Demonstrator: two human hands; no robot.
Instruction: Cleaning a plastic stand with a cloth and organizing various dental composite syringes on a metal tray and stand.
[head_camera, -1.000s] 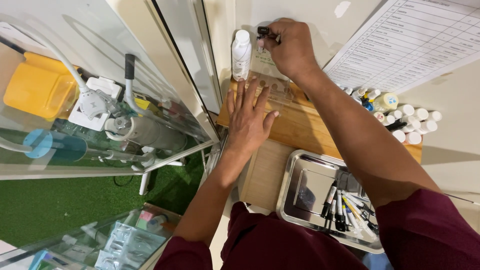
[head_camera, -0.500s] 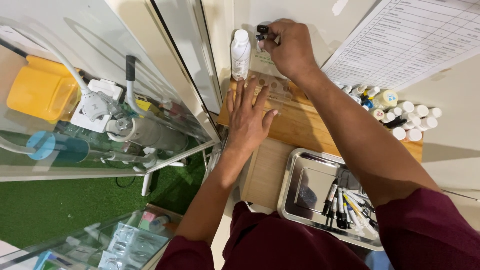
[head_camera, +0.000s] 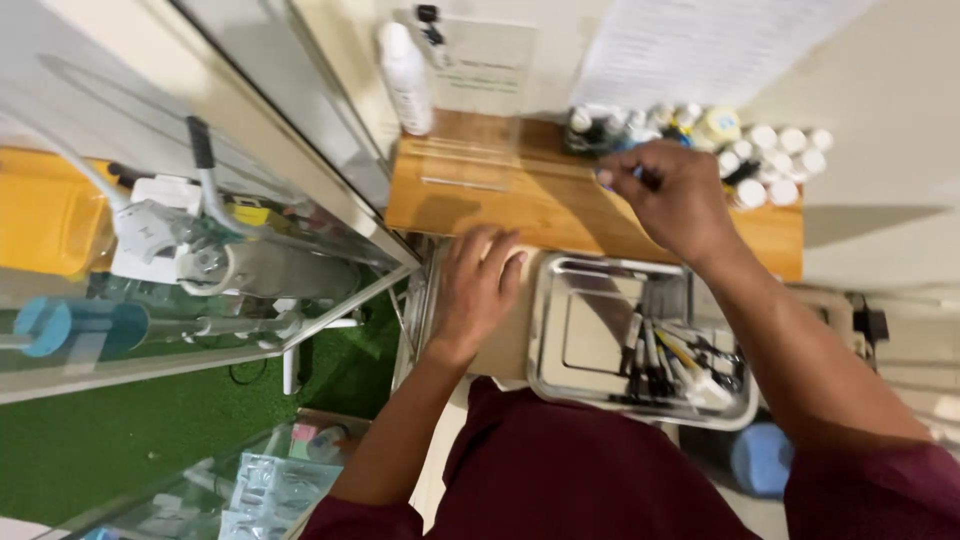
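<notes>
Blurred small item in right hand's grip

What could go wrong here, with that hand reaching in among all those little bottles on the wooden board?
The right hand holds a small dark item right beside the crowded cluster of small bottles; a careless sweep might topple several. The tall white bottle stands upright at the wooden board's far corner, so a bump could tip it off. The left hand rests near the metal tray of instruments and could jostle it.
</notes>
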